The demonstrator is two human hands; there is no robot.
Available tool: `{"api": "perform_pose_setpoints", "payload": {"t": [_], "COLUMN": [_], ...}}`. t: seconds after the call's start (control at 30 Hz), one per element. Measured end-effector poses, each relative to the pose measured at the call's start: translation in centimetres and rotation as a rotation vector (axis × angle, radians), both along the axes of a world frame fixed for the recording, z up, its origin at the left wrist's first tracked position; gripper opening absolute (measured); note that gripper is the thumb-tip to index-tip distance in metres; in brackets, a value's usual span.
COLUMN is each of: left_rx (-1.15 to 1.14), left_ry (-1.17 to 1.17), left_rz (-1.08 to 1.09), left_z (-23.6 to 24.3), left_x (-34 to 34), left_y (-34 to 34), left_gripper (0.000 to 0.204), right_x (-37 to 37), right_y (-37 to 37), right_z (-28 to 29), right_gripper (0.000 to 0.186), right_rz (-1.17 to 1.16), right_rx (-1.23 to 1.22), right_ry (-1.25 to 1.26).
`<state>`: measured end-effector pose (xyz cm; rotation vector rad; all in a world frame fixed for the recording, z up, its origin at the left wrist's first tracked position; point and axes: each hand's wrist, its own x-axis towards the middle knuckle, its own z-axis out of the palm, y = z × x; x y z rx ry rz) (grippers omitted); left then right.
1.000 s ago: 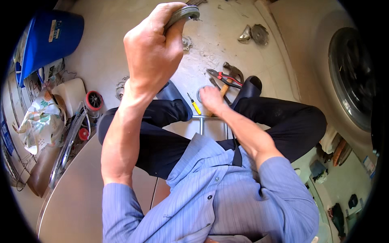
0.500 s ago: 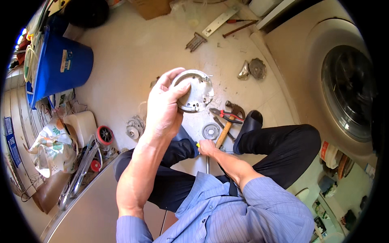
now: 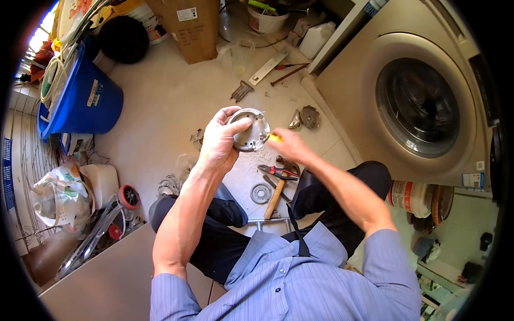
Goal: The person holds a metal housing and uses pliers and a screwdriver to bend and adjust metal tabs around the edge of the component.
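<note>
My left hand (image 3: 218, 142) grips a round, shallow metal housing plate (image 3: 257, 134) with small holes, its thumb pressed on the plate's face. My right hand (image 3: 293, 145) is closed around a small yellow object (image 3: 275, 137) at the plate's right edge; its kind is mostly hidden by the fingers. Below the hands, red-and-black pliers (image 3: 277, 172) lie across a wooden-handled hammer (image 3: 276, 199). A dark, narrow tool (image 3: 272, 183) lies by the hammer. To their left is a small round metal disc (image 3: 261, 193) on the floor.
A washing machine (image 3: 342, 101) stands at right, a blue tub (image 3: 99, 101) at left. Metal scraps (image 3: 310, 116), a flat metal strip (image 3: 269, 66) and a rusty rod (image 3: 289, 75) lie beyond my hands. A cardboard box (image 3: 187, 35) is at the back.
My right hand has risen from beside the hammer up to the plate's right edge, bringing the yellow object. The left hand still holds the plate. My view has shifted, showing more of the background.
</note>
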<state>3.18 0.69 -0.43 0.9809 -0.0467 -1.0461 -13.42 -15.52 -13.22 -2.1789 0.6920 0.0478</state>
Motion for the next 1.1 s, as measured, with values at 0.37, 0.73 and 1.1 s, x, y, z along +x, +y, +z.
{"api": "perform_pose_setpoints", "payload": {"t": [0.37, 0.73, 1.1], "left_rx": [-0.005, 0.140, 0.140], "left_ry": [0.072, 0.099, 0.051], "left_rz": [0.095, 0.086, 0.029], "left_z": [-0.3, -0.1, -0.3], "left_x": [-0.9, -2.0, -2.7], "left_y": [0.8, 1.2, 0.9], "left_gripper": [0.040, 0.043, 0.045], "right_x": [-3.1, -2.7, -3.1], "right_y": [1.4, 0.6, 0.6], "right_z": [19.1, 19.5, 18.4], "right_gripper": [0.026, 0.025, 0.023], "right_rz": [-0.156, -0.177, -0.197], "right_rx": [0.119, 0.648, 0.568], "right_ry": [-0.386, -0.095, -0.031]}}
